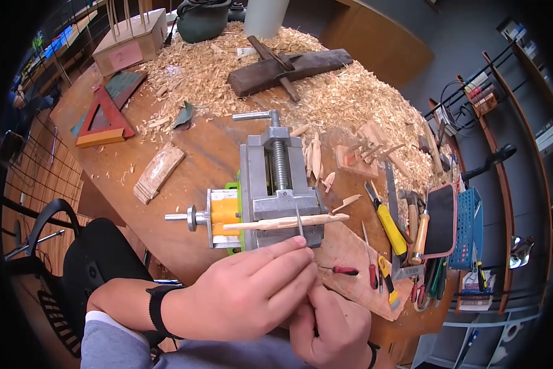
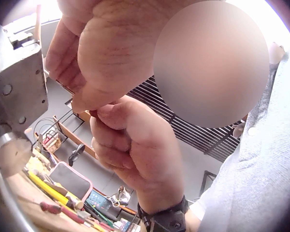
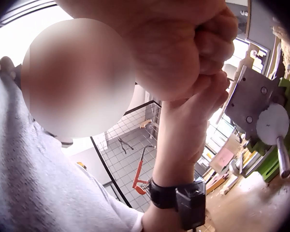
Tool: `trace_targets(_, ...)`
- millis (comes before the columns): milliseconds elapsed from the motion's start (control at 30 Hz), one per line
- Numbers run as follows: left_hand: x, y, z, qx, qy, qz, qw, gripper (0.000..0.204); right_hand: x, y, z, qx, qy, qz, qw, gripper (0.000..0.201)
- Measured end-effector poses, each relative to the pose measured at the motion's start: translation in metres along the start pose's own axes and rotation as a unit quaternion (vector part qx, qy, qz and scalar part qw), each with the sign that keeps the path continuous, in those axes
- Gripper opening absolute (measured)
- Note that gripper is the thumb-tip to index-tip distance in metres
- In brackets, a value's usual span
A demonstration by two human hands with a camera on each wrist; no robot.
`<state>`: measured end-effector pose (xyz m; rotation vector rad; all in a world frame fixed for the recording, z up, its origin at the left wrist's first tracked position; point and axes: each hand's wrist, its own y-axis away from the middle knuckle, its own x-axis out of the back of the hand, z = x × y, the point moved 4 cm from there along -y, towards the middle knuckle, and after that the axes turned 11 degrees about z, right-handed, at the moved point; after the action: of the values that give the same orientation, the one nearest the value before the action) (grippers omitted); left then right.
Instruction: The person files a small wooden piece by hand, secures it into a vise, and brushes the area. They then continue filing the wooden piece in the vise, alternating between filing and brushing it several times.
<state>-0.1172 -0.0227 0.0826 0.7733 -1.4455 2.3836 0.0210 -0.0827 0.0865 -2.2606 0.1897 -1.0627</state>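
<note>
A slender carved wooden stick [image 1: 270, 222] lies across the jaws of a metal bench vise [image 1: 282, 203] in the head view. A thin metal file [image 1: 299, 222] crosses the stick right of its middle, pointing away from the body. My left hand [image 1: 252, 289] pinches the file near the stick, its fingertips right at the metal. Close beside it, my right hand [image 1: 335, 326] is curled round the file's near end, which the fingers hide. Both wrist views show the left hand [image 3: 195, 108] and right hand [image 2: 135, 140] meeting beside the vise.
Wood shavings [image 1: 356, 86] cover the back of the table, with a wooden plane [image 1: 288, 71] on them. Right of the vise lie a yellow utility knife [image 1: 390, 227], red-handled tools [image 1: 373, 277] and a board [image 1: 344, 252]. A red set square [image 1: 101, 120] and wood block [image 1: 159, 171] lie left.
</note>
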Motion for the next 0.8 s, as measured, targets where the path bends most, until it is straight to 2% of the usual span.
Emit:
trace_targets(67, 0.0, 0.002, 0.003, -0.005, 0.004, -0.005, 1.0, 0.042, 0.006, -0.002, -0.007, -0.002, 0.009, -0.013, 1.0, 0.037)
trace_targets(167, 0.001, 0.006, 0.006, -0.001, 0.004, -0.001, 1.0, 0.039, 0.012, -0.011, -0.02, -0.062, 0.042, -0.078, 0.994, 0.034)
trace_targets(300, 0.001, -0.001, 0.001, -0.002, -0.014, -0.008, 1.0, 0.032, 0.008, -0.018, -0.013, -0.045, 0.021, -0.038, 0.998, 0.038)
trace_targets(400, 0.002, 0.004, 0.009, -0.02, -0.008, -0.021, 1.0, 0.034, 0.014, -0.009, -0.017, -0.015, 0.012, -0.018, 1.0, 0.034)
trace_targets(533, 0.004, -0.005, 0.002, 0.01, -0.01, -0.023, 1.0, 0.033, 0.009, -0.017, -0.012, -0.045, 0.025, -0.053, 0.997, 0.034)
trace_targets(700, 0.005, -0.001, 0.011, -0.009, -0.002, -0.027, 1.0, 0.035, 0.014, -0.008, -0.017, -0.074, 0.024, -0.056, 0.995, 0.031)
trace_targets(800, 0.003, -0.004, 0.003, 0.011, -0.012, -0.01, 1.0, 0.034, 0.012, -0.008, -0.014, -0.072, 0.027, -0.046, 0.996, 0.031)
